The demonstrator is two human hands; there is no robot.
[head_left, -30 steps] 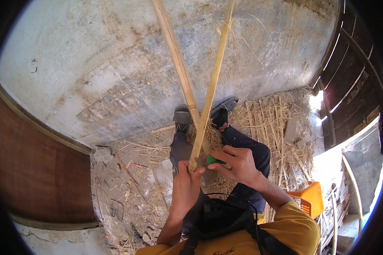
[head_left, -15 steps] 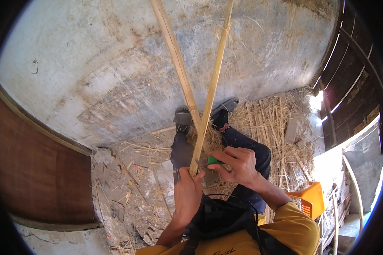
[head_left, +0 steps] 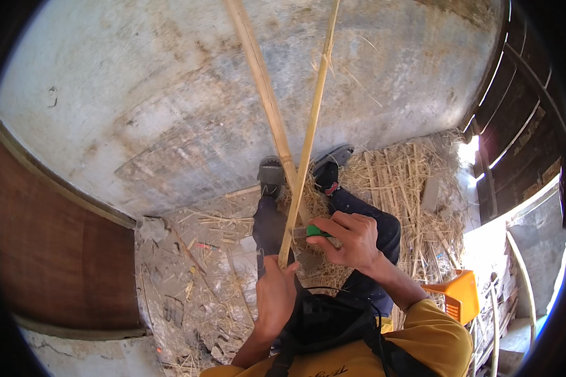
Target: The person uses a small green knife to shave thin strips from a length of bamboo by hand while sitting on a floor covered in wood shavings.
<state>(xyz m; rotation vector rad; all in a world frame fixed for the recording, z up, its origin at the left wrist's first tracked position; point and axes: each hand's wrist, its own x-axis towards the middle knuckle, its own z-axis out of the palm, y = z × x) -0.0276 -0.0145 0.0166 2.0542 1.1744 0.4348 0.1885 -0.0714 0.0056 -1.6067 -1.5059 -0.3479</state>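
Note:
My left hand [head_left: 275, 294] is closed around the lower end of a long, pale bamboo strip [head_left: 308, 141]. The strip slants up and slightly right, and a few thin slivers stick out from it near the top. In my closed right hand [head_left: 352, 242] is a knife with a green handle [head_left: 318, 232]. Its short grey blade points left and lies at the strip's right edge, a little above my left hand; whether it touches cannot be made out. Behind the strip, a wider bamboo pole [head_left: 262, 78] crosses it and runs down between my feet.
A stained grey wall [head_left: 170, 94] rises ahead, with my dark shoes [head_left: 271, 171] at its foot. Straw and shavings [head_left: 396, 188] cover the floor to the right. An orange plastic piece [head_left: 462, 295] stands by my right elbow. At left is a brown wooden panel [head_left: 63, 239].
The strip has tilted a little to the left at its upper part and now shows a narrower side. My left hand has shifted slightly down and left; my right hand has barely moved.

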